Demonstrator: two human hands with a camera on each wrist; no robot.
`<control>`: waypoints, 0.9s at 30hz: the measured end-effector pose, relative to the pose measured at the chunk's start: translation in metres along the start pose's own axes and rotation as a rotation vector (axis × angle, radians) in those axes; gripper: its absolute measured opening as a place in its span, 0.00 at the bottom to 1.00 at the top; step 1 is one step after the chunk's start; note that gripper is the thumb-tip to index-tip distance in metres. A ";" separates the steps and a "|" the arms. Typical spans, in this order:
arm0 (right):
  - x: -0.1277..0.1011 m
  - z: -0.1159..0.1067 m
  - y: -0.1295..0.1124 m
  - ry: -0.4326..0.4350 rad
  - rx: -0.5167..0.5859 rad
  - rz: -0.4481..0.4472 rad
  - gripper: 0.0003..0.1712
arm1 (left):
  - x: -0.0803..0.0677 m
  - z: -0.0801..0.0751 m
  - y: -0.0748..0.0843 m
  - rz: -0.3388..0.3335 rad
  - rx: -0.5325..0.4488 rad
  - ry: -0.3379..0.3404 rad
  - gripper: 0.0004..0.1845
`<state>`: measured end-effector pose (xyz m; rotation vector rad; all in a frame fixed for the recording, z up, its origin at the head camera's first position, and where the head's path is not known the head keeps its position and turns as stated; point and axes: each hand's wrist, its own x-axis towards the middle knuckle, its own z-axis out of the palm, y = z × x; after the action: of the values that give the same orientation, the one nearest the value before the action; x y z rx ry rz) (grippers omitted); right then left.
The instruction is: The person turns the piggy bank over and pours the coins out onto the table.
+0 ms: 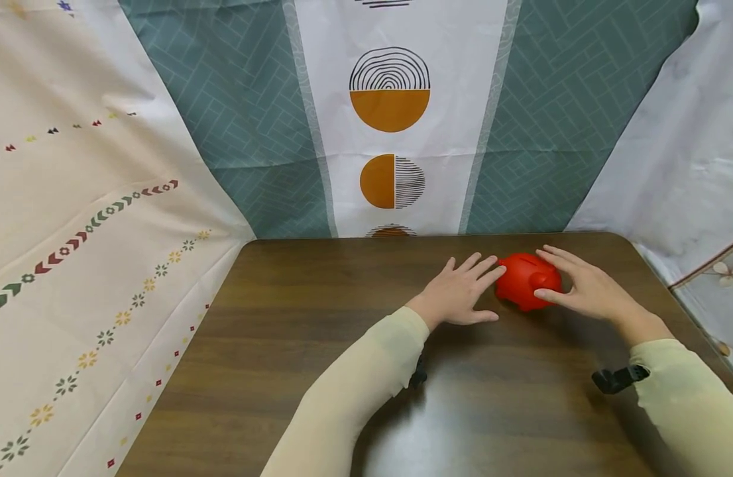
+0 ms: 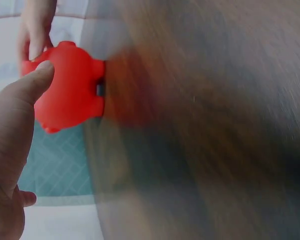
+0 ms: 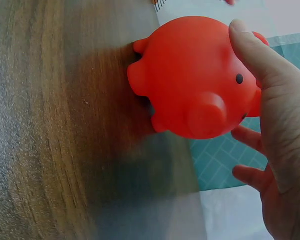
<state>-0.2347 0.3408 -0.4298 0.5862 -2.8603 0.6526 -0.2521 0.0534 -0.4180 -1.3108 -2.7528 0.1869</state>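
Note:
A red piggy bank (image 1: pixel 521 285) stands upright on its short legs towards the back right of the wooden table. A coin slot shows on its back, and the right wrist view shows its snout and black eyes. My right hand (image 1: pixel 590 288) is at its head end, thumb and fingers spread around that side; whether they touch it I cannot tell. On the tail side is my left hand (image 1: pixel 458 291), its fingers straight and spread, fingertips close to the bank. The left wrist view shows the left thumb (image 2: pixel 27 90) overlapping the piggy bank.
The brown wooden table (image 1: pixel 319 344) reaches back to a hanging green and white cloth (image 1: pixel 247 119). A cream patterned cloth (image 1: pixel 104 252) covers the left side, and a pale cloth (image 1: pixel 688 152) hangs on the right.

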 end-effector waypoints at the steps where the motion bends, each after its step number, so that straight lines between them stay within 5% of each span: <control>1: 0.000 0.001 0.000 0.005 0.000 -0.003 0.46 | 0.004 0.002 0.003 -0.002 0.003 -0.012 0.49; 11: -0.010 0.009 0.005 0.125 0.065 -0.004 0.40 | 0.024 0.005 0.030 -0.011 -0.039 -0.108 0.50; 27: 0.000 0.019 -0.003 0.129 0.113 0.003 0.40 | 0.015 0.011 0.023 -0.055 -0.138 -0.081 0.47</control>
<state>-0.2345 0.3300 -0.4457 0.5351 -2.7193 0.8248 -0.2454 0.0786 -0.4314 -1.2828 -2.9136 0.0479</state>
